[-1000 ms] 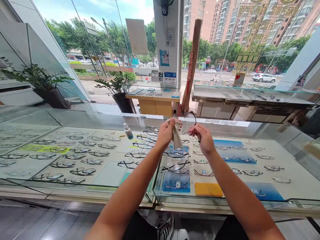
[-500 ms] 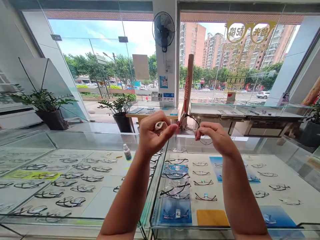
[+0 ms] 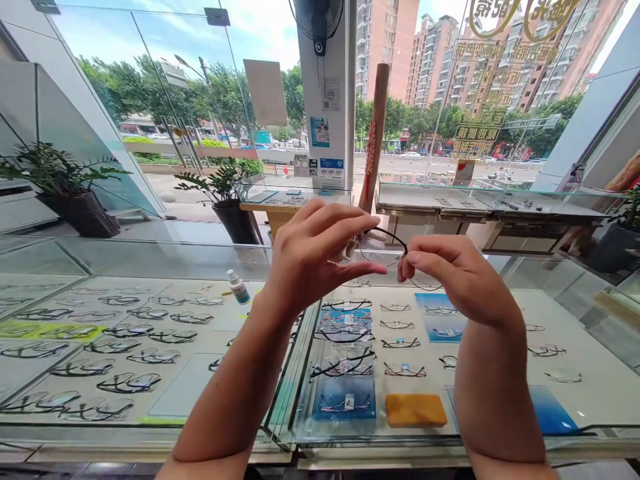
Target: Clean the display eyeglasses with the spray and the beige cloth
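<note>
My right hand (image 3: 453, 270) pinches a pair of eyeglasses (image 3: 394, 235) with a black upper rim, held up above the glass counter. One lens points toward my left hand (image 3: 315, 250); another thin rim shows below my right fingers. A pale rolled cloth (image 3: 349, 251) is tucked in my left hand, mostly hidden behind the fingers. My left thumb and forefinger are stretched apart at the near lens, one above and one below it. Whether they touch the lens I cannot tell.
Glass display cases with several rows of eyeglasses lie below my hands. A white spray bottle (image 3: 239, 288) stands on the left case. In the right case lies a yellow-orange block (image 3: 415, 409). Beyond are potted plants (image 3: 233, 207), a wooden post (image 3: 376, 133) and more counters (image 3: 430, 200).
My left hand has gone from curled to thumb and fingers spread around the lens. My right hand has shifted slightly right with the eyeglasses. The view has tilted down.
</note>
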{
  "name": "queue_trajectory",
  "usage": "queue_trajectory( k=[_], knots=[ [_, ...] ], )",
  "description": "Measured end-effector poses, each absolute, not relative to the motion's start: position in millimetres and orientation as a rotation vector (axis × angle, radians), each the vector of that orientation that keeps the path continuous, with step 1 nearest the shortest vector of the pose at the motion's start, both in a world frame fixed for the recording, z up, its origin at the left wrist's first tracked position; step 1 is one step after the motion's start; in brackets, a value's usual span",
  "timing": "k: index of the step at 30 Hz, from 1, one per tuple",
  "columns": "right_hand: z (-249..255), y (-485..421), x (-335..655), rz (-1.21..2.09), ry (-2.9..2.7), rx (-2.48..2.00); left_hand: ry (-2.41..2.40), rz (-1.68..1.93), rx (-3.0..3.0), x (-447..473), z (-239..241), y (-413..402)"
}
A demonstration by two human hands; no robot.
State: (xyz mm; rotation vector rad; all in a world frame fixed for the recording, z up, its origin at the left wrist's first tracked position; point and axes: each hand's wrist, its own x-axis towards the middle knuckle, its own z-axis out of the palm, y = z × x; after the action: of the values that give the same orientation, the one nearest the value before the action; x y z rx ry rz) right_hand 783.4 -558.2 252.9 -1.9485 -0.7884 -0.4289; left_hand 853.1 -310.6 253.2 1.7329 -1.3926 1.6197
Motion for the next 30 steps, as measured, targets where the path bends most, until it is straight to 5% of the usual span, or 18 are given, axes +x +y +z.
queue_trajectory(
  k=[12,30],
  knots=[
    [240.1,-547.2,799.9,-1.383,-0.692,-1.861,-0.964,1.695,1.664,859.9,252.9,-288.6],
    [239.6,-539.2,808.3,-1.318,-0.547,-1.832,-0.856,1.409,1.7,861.0,251.0,-298.4]
  ],
)
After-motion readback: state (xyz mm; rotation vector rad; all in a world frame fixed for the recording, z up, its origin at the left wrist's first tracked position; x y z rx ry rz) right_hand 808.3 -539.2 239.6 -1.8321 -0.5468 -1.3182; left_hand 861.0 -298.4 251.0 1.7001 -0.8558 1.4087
